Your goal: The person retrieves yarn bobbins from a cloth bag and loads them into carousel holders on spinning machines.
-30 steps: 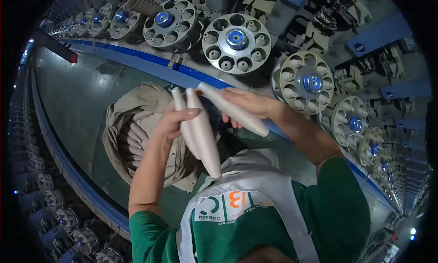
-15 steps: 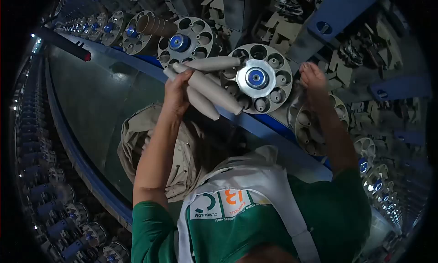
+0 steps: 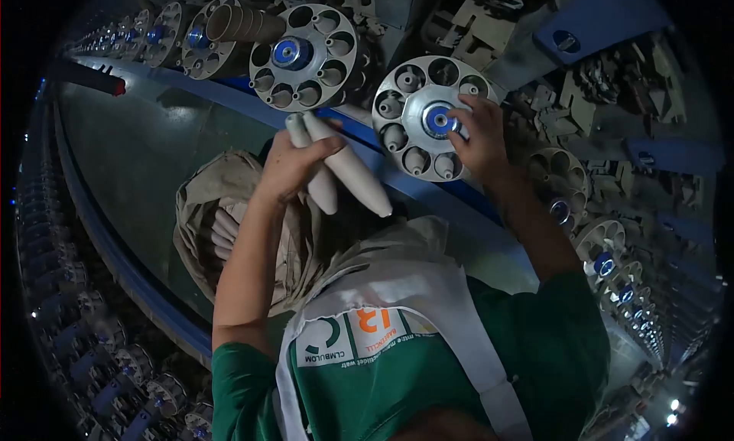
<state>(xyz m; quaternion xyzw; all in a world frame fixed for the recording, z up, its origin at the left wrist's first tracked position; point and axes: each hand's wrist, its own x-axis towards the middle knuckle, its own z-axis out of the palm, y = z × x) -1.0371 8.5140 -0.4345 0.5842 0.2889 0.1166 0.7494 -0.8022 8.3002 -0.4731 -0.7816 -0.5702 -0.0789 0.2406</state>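
Note:
Two pale spindle-shaped bobbins [image 3: 353, 172] are gripped near their upper ends by my left hand [image 3: 294, 159], side by side and tilted down to the right. My right hand [image 3: 483, 139] is over the right side of a round magazine [image 3: 417, 108], its thumb and fingers apart around the blue hub. Nothing shows between those fingers. Several slots of this magazine hold bobbins with their tips up; the slot at its top looks dark. Below my left hand, partly behind my forearm, is a beige cloth sack [image 3: 210, 188] with several bobbins [image 3: 225, 231] inside.
Another magazine [image 3: 329, 43] stands up and left, beside a stack of brown cones [image 3: 245, 24]. More magazines [image 3: 602, 246] line the machine at right. A blue rail [image 3: 267, 112] runs below them. A second machine row [image 3: 99, 326] is at far left.
My left hand held three bobbins half a second ago and now two show in it. My right hand has moved left from beside the magazine to over its hub, and its fingers have spread.

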